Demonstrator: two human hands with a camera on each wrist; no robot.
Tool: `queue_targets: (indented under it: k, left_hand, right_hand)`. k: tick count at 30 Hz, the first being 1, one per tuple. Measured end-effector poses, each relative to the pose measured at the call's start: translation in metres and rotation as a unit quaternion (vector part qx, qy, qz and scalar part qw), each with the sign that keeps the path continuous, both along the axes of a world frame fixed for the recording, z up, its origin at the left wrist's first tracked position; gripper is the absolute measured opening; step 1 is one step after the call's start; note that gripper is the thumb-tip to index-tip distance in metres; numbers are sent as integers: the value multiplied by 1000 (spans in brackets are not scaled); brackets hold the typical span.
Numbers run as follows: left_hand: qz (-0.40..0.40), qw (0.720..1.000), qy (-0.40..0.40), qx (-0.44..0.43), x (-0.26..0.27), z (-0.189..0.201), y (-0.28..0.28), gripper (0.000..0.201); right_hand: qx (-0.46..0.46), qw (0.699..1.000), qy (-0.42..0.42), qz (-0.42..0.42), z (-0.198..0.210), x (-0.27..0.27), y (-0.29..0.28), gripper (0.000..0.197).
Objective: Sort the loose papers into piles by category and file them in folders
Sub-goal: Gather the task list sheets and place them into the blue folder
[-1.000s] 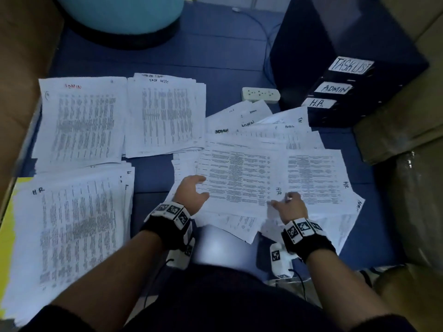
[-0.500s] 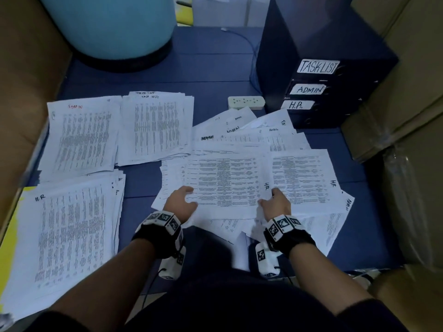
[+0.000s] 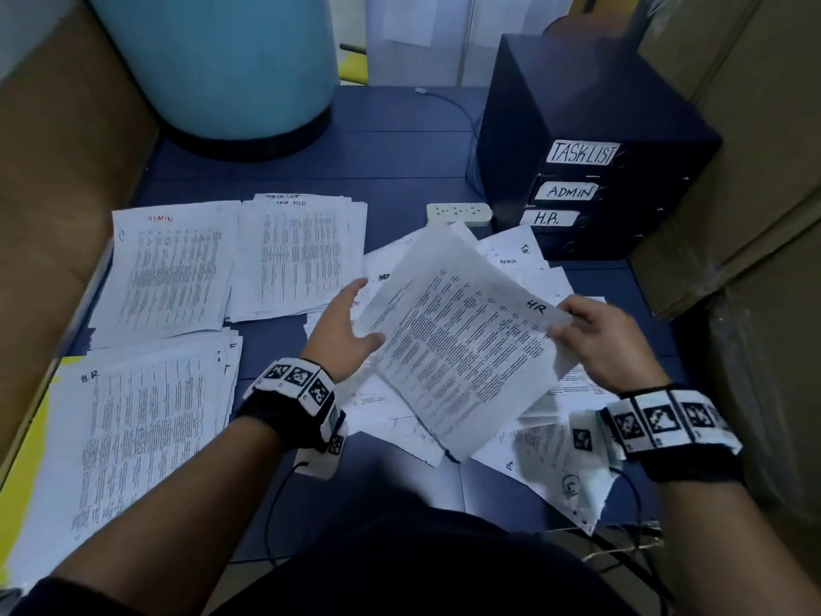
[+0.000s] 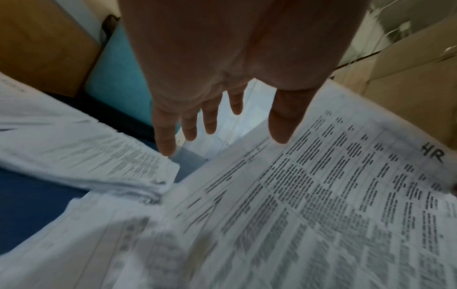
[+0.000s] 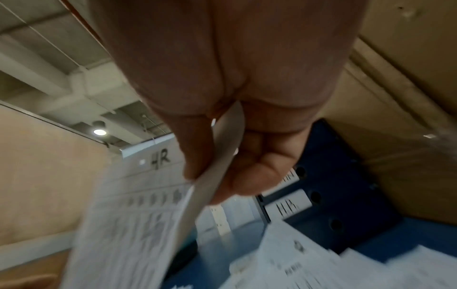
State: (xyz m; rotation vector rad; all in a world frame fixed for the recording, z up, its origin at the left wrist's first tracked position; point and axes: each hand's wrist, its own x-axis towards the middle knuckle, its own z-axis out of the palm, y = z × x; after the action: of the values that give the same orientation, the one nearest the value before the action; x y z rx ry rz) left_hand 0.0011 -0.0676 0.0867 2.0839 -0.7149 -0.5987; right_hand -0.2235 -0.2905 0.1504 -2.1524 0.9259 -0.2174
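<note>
Head: we see the HR sheet, flat on the loose heap a second ago, now lifted; likely bound for the H.R pile. Left wrist: left hand spread, thumb at the sheet's edge. Right wrist: right hand pinches its corner.

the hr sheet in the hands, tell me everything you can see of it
The HR sheet is white paper printed with dense columns of dark text and hand-marked "HR" near one corner. It is lifted and tilted above the loose papers on the blue surface. The right hand pinches the edge by the mark between thumb and fingers; the left hand, fingers straight, meets the opposite edge. It bows slightly.
</note>
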Motion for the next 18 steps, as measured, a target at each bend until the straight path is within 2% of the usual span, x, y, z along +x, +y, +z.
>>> queue_targets:
  k: [2, 4, 6, 8, 10, 11, 14, 18]
  left_hand:
    - [-38, 999, 9, -30, 3, 11, -2, 73]
    - [-48, 998, 30, -36, 5, 16, 0, 47]
    - [-27, 999, 42, -19, 7, 19, 4, 17]
    - [11, 998, 60, -25, 9, 18, 10, 14]
    - [68, 992, 87, -57, 9, 14, 15, 14]
    - [100, 988, 96, -74, 8, 10, 16, 14]
    - [175, 971, 126, -102, 4, 3, 20, 9]
    - [192, 974, 88, -82, -2, 1, 26, 19]
  right_hand:
    - [4, 999, -11, 40, 16, 9, -2, 6]
    - [14, 998, -24, 53, 22, 20, -8, 8]
    - [33, 997, -72, 19, 21, 31, -13, 7]
    - [74, 984, -153, -58, 13, 41, -14, 13]
    - [154, 957, -219, -108, 3, 48, -4, 22]
    - [191, 950, -223, -109, -5, 51, 5, 25]
    - [227, 961, -140, -72, -31, 52, 39, 35]
    - [226, 959, -134, -102, -50, 56, 57, 30]
